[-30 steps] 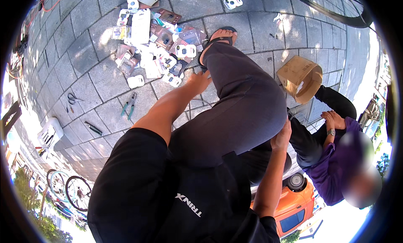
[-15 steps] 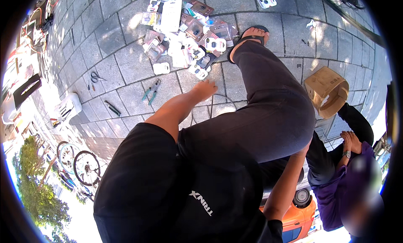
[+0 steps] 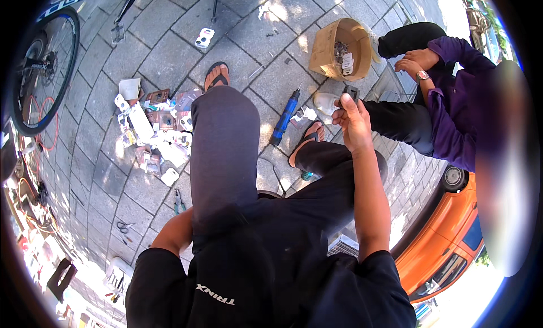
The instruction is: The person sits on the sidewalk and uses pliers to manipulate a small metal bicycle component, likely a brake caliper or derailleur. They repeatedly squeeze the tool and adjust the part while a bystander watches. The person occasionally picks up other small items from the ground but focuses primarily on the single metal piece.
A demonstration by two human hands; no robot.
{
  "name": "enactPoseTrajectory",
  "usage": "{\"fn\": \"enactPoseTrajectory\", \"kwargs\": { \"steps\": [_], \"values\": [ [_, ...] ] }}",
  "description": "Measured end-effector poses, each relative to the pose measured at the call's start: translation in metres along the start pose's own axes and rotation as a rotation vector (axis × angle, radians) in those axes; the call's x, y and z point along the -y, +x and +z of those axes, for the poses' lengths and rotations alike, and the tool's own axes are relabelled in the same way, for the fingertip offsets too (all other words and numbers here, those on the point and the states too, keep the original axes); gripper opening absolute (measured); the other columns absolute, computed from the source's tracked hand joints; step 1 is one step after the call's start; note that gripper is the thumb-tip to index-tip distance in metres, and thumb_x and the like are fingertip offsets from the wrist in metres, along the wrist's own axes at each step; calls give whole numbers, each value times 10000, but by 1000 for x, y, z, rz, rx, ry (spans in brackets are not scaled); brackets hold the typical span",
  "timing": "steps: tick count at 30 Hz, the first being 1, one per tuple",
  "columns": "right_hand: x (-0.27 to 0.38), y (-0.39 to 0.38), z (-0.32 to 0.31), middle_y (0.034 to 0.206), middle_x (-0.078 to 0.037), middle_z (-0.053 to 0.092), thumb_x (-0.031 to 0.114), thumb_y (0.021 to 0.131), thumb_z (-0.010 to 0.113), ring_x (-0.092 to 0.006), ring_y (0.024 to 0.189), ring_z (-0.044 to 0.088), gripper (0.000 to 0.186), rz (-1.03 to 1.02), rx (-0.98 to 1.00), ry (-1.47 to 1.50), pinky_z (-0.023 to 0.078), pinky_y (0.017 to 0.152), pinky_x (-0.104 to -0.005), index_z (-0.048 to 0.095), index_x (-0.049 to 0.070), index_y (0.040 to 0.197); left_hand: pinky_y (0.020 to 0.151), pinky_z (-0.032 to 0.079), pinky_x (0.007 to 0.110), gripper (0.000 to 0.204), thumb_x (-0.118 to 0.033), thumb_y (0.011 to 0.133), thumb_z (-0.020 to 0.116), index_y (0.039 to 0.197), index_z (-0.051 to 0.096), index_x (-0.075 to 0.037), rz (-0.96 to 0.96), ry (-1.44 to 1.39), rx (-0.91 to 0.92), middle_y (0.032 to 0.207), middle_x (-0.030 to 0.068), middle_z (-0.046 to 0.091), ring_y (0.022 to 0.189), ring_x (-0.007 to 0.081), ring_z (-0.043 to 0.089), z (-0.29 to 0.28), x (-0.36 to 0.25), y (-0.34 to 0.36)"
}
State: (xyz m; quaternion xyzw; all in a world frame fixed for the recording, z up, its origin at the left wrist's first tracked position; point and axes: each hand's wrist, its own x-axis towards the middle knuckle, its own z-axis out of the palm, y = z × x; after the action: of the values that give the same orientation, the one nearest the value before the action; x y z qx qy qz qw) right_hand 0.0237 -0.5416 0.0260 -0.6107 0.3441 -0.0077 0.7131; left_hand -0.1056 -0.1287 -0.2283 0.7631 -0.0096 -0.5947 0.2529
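Observation:
My right hand (image 3: 354,123) is raised above my knee, gripping a small black squarish part (image 3: 351,92) between thumb and fingers. Its exact kind cannot be made out. Of my left arm only the forearm (image 3: 176,230) shows; the hand is hidden behind my thigh. On the paving left of my leg lies a heap of small retail packages (image 3: 141,123), white and brown. A blue and black cylindrical tool (image 3: 285,119) with a thin tip lies between my feet.
A cardboard box (image 3: 326,49) with small items stands at the far right. Beside it sits a person in purple (image 3: 457,124), hands together (image 3: 419,61). Pliers (image 3: 179,201) and scissors (image 3: 123,226) lie at left. A bicycle wheel (image 3: 72,84) and an orange car (image 3: 447,237) flank the scene.
My view has swung to the right. My right hand has come up from beside my thigh and now holds the small black part. My left hand has gone out of sight.

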Motion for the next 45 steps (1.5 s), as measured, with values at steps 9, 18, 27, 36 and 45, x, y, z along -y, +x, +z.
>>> {"fn": "enactPoseTrajectory", "kwargs": {
  "steps": [9, 18, 27, 36, 45],
  "values": [
    [33, 41, 37, 1062, -48, 657, 259, 908, 863, -91, 900, 630, 527, 47, 33, -7, 534, 766, -269, 577, 13, 1275, 871, 573, 504, 331, -149, 902, 650, 1199, 671, -7, -243, 18, -29, 1149, 204, 730, 1070, 374, 702, -70, 20, -37],
    [77, 164, 35, 959, -9, 662, 355, 890, 862, -80, 825, 578, 540, -4, -53, -263, 485, 733, -257, 619, 18, 1234, 832, 575, 493, 314, -164, 900, 656, 1174, 686, -14, -393, 58, -153, 1109, 192, 734, 1018, 361, 704, -206, 22, -104],
    [117, 156, 38, 857, -14, 619, 458, 919, 795, -87, 675, 588, 460, -164, -196, -148, 470, 611, -257, 640, 50, 1065, 794, 576, 481, 299, -179, 898, 662, 1149, 701, -21, -177, 57, -260, 1068, 180, 737, 966, 348, 707, -250, 2, -39],
    [123, 55, 67, 829, -4, 609, 466, 904, 810, -100, 693, 587, 492, -225, -116, -160, 485, 611, -262, 645, 31, 1065, 756, 578, 470, 286, -195, 896, 668, 1124, 715, -29, 7, 6, -230, 1028, 168, 741, 914, 336, 710, -238, -23, 30],
    [180, 17, 116, 788, -23, 641, 421, 950, 767, -88, 686, 584, 431, -450, 48, -227, 463, 639, -246, 652, 35, 1103, 717, 579, 458, 274, -210, 895, 674, 1099, 730, -36, 30, -28, -240, 988, 155, 744, 862, 323, 712, -232, -22, 30]
  ]
}}
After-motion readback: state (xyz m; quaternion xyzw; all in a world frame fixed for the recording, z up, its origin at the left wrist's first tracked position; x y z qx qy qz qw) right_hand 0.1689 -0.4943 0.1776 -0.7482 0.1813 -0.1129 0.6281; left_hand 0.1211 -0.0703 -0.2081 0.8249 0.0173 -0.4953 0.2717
